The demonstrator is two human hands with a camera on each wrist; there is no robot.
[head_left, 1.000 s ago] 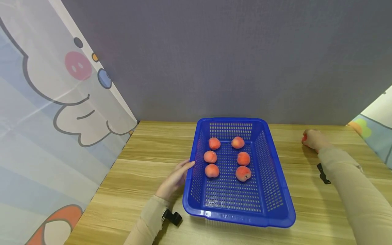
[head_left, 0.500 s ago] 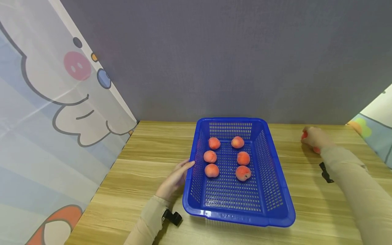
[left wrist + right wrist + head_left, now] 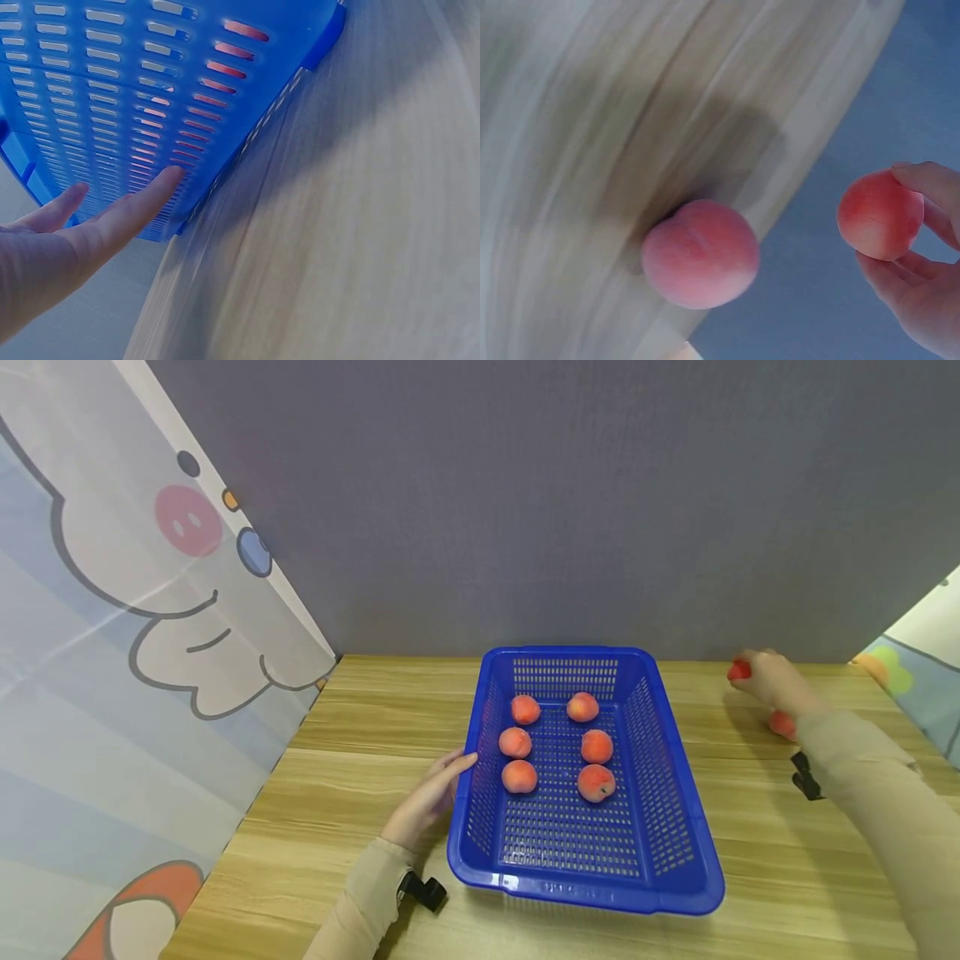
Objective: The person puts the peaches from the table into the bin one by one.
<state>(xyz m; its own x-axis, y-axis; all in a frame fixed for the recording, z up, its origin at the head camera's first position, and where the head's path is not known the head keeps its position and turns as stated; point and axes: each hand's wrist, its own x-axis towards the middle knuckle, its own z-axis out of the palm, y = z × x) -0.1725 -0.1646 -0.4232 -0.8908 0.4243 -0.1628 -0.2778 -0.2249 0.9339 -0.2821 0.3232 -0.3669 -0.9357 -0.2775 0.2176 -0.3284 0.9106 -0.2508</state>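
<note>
My right hand (image 3: 776, 681) holds a red peach (image 3: 881, 215) between thumb and fingers, raised above the right side of the table. Behind that hand a second peach (image 3: 782, 724) lies on the wood, partly covered by the sleeve; the right wrist view shows it whole. A blue plastic basket (image 3: 678, 810) with slotted walls stands in the middle, with peaches in two columns, such as the left one (image 3: 515, 742) and the right one (image 3: 597, 747). At its left side my left hand (image 3: 426, 802) rests against it, its straight fingers (image 3: 139, 206) touching the outer wall.
The wooden table (image 3: 360, 760) ends at a grey panel (image 3: 570, 510) along the back. A cartoon-printed cloth (image 3: 90, 693) hangs on the left, another printed cloth (image 3: 911, 693) on the right. Each forearm wears a black strap (image 3: 422, 891).
My right hand has lifted the peach off the table and shifted slightly back and left, uncovering the other peach behind it. The left hand and the basket stay where they were.
</note>
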